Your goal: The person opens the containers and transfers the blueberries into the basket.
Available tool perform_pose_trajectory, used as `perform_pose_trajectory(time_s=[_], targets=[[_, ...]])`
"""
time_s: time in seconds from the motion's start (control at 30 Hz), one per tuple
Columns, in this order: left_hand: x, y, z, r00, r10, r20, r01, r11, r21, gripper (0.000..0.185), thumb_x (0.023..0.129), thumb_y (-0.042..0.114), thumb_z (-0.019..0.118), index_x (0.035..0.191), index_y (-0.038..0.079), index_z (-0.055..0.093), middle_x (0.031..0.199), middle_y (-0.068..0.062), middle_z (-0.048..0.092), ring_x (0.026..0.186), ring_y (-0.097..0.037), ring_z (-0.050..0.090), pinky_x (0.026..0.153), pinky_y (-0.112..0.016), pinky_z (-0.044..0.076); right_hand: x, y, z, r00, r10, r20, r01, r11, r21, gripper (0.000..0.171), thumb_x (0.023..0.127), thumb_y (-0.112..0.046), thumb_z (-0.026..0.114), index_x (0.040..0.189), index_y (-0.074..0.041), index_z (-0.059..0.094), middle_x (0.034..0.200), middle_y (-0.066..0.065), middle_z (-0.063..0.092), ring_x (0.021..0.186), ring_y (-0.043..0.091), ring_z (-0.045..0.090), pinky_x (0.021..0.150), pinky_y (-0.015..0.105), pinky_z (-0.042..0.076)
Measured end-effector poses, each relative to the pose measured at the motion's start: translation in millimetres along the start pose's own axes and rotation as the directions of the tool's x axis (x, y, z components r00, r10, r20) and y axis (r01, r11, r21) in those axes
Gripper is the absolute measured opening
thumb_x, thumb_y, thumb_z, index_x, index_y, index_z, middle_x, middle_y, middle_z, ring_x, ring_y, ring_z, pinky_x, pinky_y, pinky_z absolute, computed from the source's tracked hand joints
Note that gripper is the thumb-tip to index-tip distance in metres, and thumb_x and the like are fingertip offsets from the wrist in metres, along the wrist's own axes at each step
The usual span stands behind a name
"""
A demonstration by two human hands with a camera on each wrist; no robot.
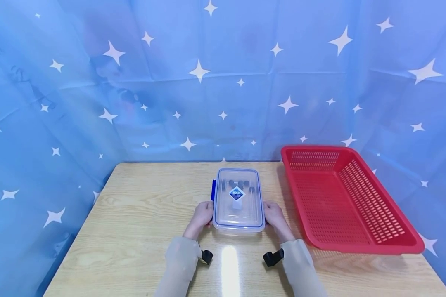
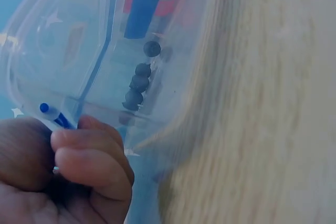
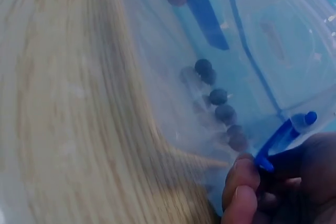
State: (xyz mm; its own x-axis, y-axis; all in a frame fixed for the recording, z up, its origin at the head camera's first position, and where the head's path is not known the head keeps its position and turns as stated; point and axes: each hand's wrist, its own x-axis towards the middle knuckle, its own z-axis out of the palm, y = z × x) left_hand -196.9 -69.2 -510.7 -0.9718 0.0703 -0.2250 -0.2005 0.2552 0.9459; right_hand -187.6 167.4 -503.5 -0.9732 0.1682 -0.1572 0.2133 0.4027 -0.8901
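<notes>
A clear plastic food storage box (image 1: 238,218) with a blue seal line and a blue-and-white label sits between the two hands. Several small dark round fruits (image 2: 139,83) show through its wall, loosely in a row. My left hand (image 1: 202,213) is at the box's near left side, fingers curled at a blue latch (image 2: 58,116). On the opposite side my right hand (image 1: 275,214) pinches another blue latch (image 3: 283,137) between thumb and fingers. Both latches stick out from the box's sides. The lid (image 1: 232,175) lies over the box.
A large red perforated plastic basket (image 1: 308,222) stands to the right, tilted in this view, with its rim near the right hand. Wooden tabletop (image 1: 134,231) extends left of the box. Behind hangs a blue curtain (image 1: 163,90) with white stars.
</notes>
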Motion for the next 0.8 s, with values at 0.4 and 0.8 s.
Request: perform_pose_trajectory(time_s=[0.4,0.8], targets=[[-7.7,14.1,-8.2,0.917,0.265,-0.299,-0.222,0.960,0.172,0.010,0.082,0.005,0.067,0.079,-0.002,0.061,0.065,-0.007,0.060,0.050,-0.009,0.053,0.047,-0.023,0.048,5,-3,-5,0.974,-0.084,-0.210,0.096,0.994,0.049,0.019,0.089,-0.008,0.058,0.076,0.005,0.058,0.053,0.006,0.055,0.039,0.012,0.047,0.036,0.021,0.039],[-20.2,42.6,-3.7,0.938,0.257,-0.232,-0.193,0.944,0.267,0.028,0.077,0.021,0.075,0.084,-0.005,0.065,0.067,-0.005,0.059,0.059,-0.012,0.051,0.052,-0.024,0.046,-4,-24,-11,0.964,-0.201,-0.171,0.170,0.969,-0.180,0.033,0.085,-0.030,0.068,0.072,0.000,0.063,0.058,0.002,0.054,0.053,0.013,0.046,0.046,0.023,0.036]])
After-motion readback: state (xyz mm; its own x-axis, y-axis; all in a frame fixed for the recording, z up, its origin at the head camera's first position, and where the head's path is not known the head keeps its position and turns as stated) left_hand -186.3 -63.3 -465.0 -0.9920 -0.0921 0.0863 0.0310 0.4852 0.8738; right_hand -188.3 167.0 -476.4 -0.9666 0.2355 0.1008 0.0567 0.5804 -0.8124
